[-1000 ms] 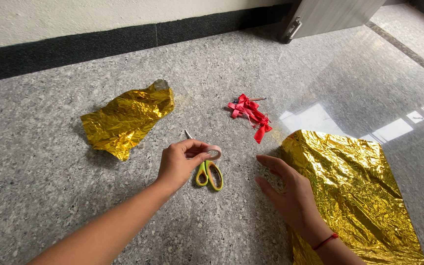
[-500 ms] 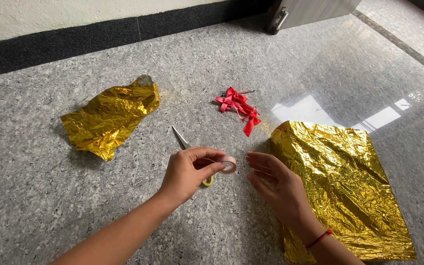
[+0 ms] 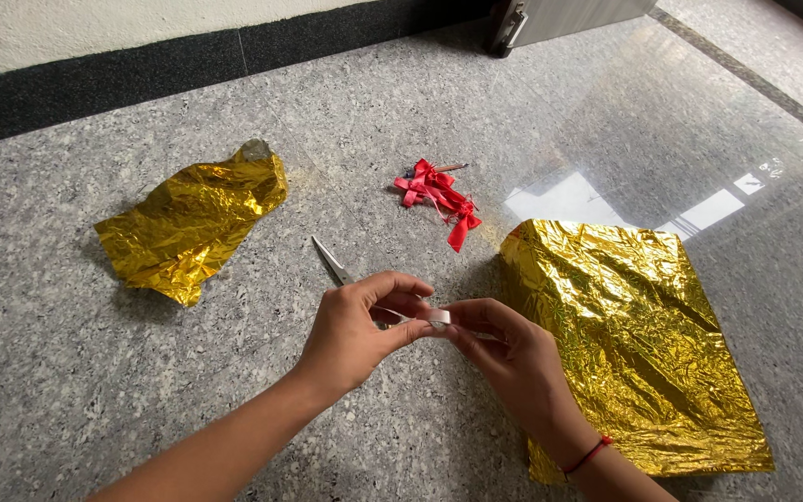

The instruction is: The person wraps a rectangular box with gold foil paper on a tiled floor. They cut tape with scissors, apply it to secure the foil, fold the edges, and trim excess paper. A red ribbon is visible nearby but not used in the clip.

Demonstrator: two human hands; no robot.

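Speckled grey stone floor (image 3: 123, 390), glossy. Lying on it: crumpled gold foil piece (image 3: 188, 223) at left, large gold foil sheet (image 3: 625, 344) at right, red ribbon bows (image 3: 437, 193) at upper centre, scissors (image 3: 332, 262) near the middle.

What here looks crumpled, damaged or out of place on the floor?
The smaller gold foil piece at left is crumpled into a loose heap, unlike the larger gold foil sheet lying flat at right. The scissors lie partly hidden under the hands. Nothing is spilled.
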